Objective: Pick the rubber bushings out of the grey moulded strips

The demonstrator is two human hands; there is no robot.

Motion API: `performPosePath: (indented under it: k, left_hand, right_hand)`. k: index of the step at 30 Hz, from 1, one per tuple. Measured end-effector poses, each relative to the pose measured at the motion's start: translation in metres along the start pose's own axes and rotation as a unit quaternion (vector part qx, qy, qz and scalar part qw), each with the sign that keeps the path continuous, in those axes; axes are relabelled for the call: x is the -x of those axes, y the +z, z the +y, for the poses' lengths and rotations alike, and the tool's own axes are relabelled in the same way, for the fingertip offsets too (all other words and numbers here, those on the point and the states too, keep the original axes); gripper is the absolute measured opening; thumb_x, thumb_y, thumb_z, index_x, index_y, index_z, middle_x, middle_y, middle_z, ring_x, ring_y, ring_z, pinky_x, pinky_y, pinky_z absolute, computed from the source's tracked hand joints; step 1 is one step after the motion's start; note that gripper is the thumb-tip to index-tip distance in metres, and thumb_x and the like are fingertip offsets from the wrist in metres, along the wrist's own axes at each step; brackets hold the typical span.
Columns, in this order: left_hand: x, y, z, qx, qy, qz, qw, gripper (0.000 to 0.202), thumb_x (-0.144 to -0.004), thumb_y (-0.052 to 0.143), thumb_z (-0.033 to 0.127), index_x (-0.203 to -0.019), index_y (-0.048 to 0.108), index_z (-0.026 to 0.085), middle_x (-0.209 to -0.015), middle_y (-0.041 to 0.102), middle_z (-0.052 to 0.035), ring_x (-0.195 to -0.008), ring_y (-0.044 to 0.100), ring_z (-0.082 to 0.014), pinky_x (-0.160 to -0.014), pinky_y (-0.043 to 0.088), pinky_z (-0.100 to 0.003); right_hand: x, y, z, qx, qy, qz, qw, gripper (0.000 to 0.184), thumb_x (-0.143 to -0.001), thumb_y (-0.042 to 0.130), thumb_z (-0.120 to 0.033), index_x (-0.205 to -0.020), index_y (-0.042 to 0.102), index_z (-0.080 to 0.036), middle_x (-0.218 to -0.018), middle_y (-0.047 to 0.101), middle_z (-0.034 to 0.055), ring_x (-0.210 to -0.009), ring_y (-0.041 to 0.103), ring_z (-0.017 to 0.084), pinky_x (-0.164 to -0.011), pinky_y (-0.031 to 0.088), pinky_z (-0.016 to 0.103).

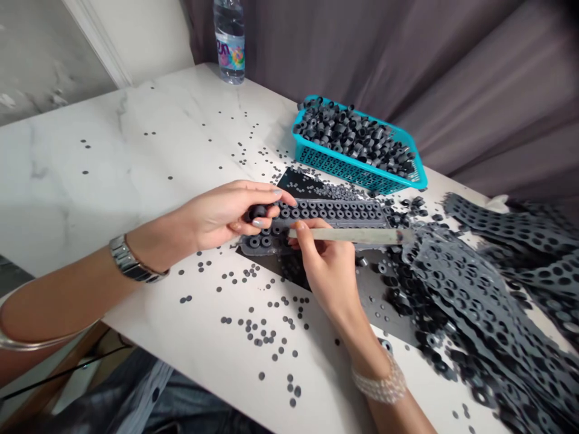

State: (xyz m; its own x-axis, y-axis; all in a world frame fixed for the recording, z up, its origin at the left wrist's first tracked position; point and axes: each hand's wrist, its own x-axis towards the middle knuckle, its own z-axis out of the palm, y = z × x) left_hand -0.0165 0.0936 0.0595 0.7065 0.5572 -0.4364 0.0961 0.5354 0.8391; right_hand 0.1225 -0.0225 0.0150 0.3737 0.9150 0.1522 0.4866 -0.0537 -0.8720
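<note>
Strips (335,210) near hands (219,211) (330,271), roomy tabletop (104,208) leftward

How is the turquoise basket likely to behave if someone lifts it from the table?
The turquoise basket may feel fairly heavy, as black ring-shaped pieces fill it. Tilted, it would probably spill, since those pieces are heaped to its rim. Its perforated walls look thin, so they might flex a little.

Before you, one white tabletop (58,205), grey-veined, one grey-purple curtain (384,48) behind it, hanging in folds, one pale wall (151,36) at your upper left, one white trim strip (97,39), one mottled grey surface (36,54)
</note>
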Motion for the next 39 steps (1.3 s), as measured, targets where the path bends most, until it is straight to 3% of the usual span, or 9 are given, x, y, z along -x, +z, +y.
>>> performPosePath:
  k: [5, 11, 16, 19, 21, 24, 27, 34, 39]
  left_hand:
    - [0.001, 0.002, -0.001, -0.196, 0.049, 0.040, 0.978, 0.018, -0.082, 0.052, 0.017, -0.085, 0.070, 0.015, -0.056, 0.043, 0.0017, -0.043, 0.030, -0.0053, -0.039, 0.019, -0.021]
    - [-0.002, -0.001, -0.017, -0.577, 0.213, 0.107, 0.781, 0.017, -0.077, 0.061, 0.032, -0.085, 0.070, 0.021, -0.079, 0.063, -0.0015, -0.071, 0.055, -0.0147, -0.063, 0.040, -0.028]
    - [-0.008, -0.007, -0.032, -0.628, 0.264, 0.071, 0.729, 0.013, -0.081, 0.055, 0.027, -0.080, 0.066, 0.019, -0.079, 0.061, -0.0018, -0.073, 0.055, -0.0149, -0.066, 0.040, -0.028]
    - [-0.003, -0.002, -0.026, -0.596, 0.263, 0.073, 0.756, 0.016, -0.083, 0.053, 0.021, -0.072, 0.064, 0.018, -0.072, 0.059, -0.0010, -0.065, 0.052, -0.0127, -0.062, 0.038, -0.028]
    - [0.003, 0.001, -0.014, -0.503, 0.259, 0.103, 0.818, 0.012, -0.081, 0.057, 0.021, -0.074, 0.066, 0.018, -0.071, 0.059, 0.0000, -0.061, 0.049, -0.0105, -0.058, 0.036, -0.026]
    - [0.006, -0.001, 0.004, -0.242, 0.242, 0.139, 0.929, 0.006, -0.079, 0.064, 0.020, -0.074, 0.065, 0.017, -0.068, 0.055, 0.0009, -0.055, 0.044, -0.0063, -0.049, 0.032, -0.021]
    - [0.001, -0.005, 0.010, -0.002, 0.138, 0.077, 0.987, 0.011, -0.077, 0.067, 0.014, -0.068, 0.060, 0.013, -0.068, 0.050, 0.0003, -0.053, 0.042, -0.0042, -0.043, 0.031, -0.017]
    - [-0.004, -0.002, 0.002, 0.177, 0.004, 0.011, 0.984, 0.011, -0.071, 0.059, 0.000, -0.078, 0.062, 0.009, -0.079, 0.058, -0.0072, -0.071, 0.058, -0.0099, -0.049, 0.043, -0.014]
    - [0.000, -0.003, 0.005, 0.204, -0.032, -0.007, 0.978, 0.010, -0.072, 0.052, 0.008, -0.076, 0.059, 0.014, -0.079, 0.057, -0.0075, -0.072, 0.057, -0.0135, -0.048, 0.044, -0.019]
  right_hand:
    - [-0.001, 0.001, -0.001, 0.015, -0.015, -0.004, 1.000, 0.027, -0.094, 0.049, -0.037, -0.081, 0.064, -0.018, -0.070, 0.067, 0.0017, -0.063, 0.060, 0.014, -0.061, 0.044, 0.027]
    - [0.000, 0.001, -0.005, 0.053, -0.035, -0.002, 0.998, 0.026, -0.095, 0.048, -0.033, -0.082, 0.064, -0.018, -0.076, 0.069, 0.0037, -0.067, 0.059, 0.014, -0.058, 0.040, 0.026]
    - [0.001, 0.002, -0.006, 0.068, -0.079, -0.005, 0.995, 0.023, -0.094, 0.047, -0.026, -0.081, 0.063, -0.018, -0.077, 0.068, 0.0035, -0.067, 0.059, 0.013, -0.061, 0.041, 0.027]
    - [0.001, 0.003, -0.006, 0.087, -0.087, -0.002, 0.992, 0.021, -0.094, 0.046, -0.025, -0.082, 0.062, -0.017, -0.076, 0.067, 0.0037, -0.064, 0.057, 0.013, -0.060, 0.041, 0.028]
    - [0.001, 0.004, -0.005, 0.087, -0.070, 0.003, 0.994, 0.022, -0.094, 0.046, -0.026, -0.082, 0.063, -0.017, -0.074, 0.066, 0.0036, -0.062, 0.055, 0.013, -0.059, 0.040, 0.028]
    - [0.000, 0.005, -0.003, 0.056, -0.038, 0.006, 0.998, 0.026, -0.094, 0.048, -0.032, -0.080, 0.064, -0.017, -0.069, 0.063, 0.0025, -0.059, 0.053, 0.013, -0.057, 0.040, 0.028]
    - [0.002, 0.005, -0.001, -0.004, -0.009, 0.013, 1.000, 0.028, -0.093, 0.051, -0.038, -0.080, 0.066, -0.018, -0.070, 0.065, 0.0016, -0.061, 0.056, 0.013, -0.058, 0.043, 0.028]
    - [0.005, -0.001, -0.007, -0.140, 0.045, 0.112, 0.983, 0.026, -0.089, 0.057, -0.042, -0.081, 0.068, -0.019, -0.073, 0.069, 0.0016, -0.065, 0.064, 0.015, -0.064, 0.052, 0.029]
    - [0.005, -0.001, -0.010, -0.121, 0.057, 0.079, 0.988, 0.026, -0.089, 0.057, -0.041, -0.080, 0.067, -0.019, -0.071, 0.069, 0.0019, -0.064, 0.064, 0.015, -0.060, 0.050, 0.028]
